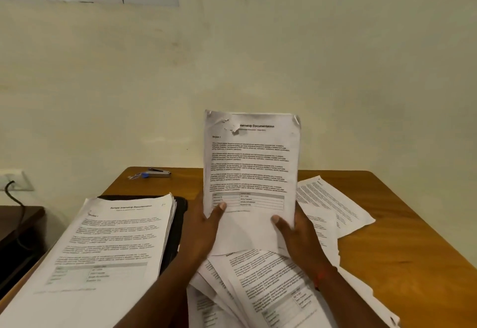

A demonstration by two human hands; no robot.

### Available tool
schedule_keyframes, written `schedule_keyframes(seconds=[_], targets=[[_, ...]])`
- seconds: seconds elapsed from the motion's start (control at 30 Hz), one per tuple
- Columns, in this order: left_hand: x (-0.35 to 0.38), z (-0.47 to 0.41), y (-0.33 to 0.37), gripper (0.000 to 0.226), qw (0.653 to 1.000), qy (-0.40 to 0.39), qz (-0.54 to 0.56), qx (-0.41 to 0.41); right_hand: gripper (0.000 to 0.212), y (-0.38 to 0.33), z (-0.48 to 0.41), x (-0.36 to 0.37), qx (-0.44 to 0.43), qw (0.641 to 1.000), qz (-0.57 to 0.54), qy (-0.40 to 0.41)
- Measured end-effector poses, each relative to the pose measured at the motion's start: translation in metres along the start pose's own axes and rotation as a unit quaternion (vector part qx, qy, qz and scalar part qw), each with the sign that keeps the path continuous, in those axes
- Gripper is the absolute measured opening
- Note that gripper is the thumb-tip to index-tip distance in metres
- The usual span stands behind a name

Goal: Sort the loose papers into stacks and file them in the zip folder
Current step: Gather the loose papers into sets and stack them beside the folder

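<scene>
The left hand [204, 227] and right hand [299, 234] each have a closed grip on the lower edge of the upright internship document [251, 172]. Left of it, a paper stack [108, 240] lies on the zip folder [178, 221].

Both forearms are raised from the lower edge of the view and angled inward toward each other. The left hand [204, 227] is closed on the lower left edge of an upright sheaf of papers [251, 162], the thumb laid across its front. The right hand [300, 234] is closed on the lower right edge, thumb likewise pressed on the front. The other fingers are hidden behind. A red thread [322, 276] is worn on the right wrist.
</scene>
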State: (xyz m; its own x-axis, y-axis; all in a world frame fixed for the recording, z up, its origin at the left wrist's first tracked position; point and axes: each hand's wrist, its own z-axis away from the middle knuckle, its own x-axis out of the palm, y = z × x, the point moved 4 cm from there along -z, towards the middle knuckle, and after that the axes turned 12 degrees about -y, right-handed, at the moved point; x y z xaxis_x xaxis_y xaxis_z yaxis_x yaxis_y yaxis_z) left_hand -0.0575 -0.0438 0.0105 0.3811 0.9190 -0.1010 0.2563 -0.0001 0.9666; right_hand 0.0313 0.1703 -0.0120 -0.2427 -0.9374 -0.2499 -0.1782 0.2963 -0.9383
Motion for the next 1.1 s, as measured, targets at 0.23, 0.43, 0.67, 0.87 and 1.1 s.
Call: schedule_keyframes(seconds=[0.23, 0.43, 0.67, 0.87, 1.1], targets=[[-0.013, 0.002, 0.003, 0.039, 0.996, 0.084, 0.025, -0.018, 0.026, 0.008, -0.003, -0.048, 0.106, 0.945, 0.253, 0.177], [-0.022, -0.003, -0.006, 0.042, 0.988, 0.122, 0.077, -0.06, 0.062, 0.032, -0.002, -0.083, 0.243, 0.851, 0.437, 0.161], [-0.032, -0.004, -0.013, 0.048, 0.974, 0.181, 0.108, -0.086, 0.063, 0.013, -0.004, -0.056, 0.249, 0.899, 0.361, 0.0], [-0.033, -0.005, -0.016, 0.048, 0.973, 0.178, 0.109, -0.101, 0.045, 0.019, -0.001, -0.056, 0.208, 0.95, 0.233, -0.009], [-0.024, -0.006, -0.012, 0.041, 0.982, 0.136, 0.099, -0.089, 0.024, 0.015, -0.002, -0.055, 0.163, 0.965, 0.199, 0.044]])
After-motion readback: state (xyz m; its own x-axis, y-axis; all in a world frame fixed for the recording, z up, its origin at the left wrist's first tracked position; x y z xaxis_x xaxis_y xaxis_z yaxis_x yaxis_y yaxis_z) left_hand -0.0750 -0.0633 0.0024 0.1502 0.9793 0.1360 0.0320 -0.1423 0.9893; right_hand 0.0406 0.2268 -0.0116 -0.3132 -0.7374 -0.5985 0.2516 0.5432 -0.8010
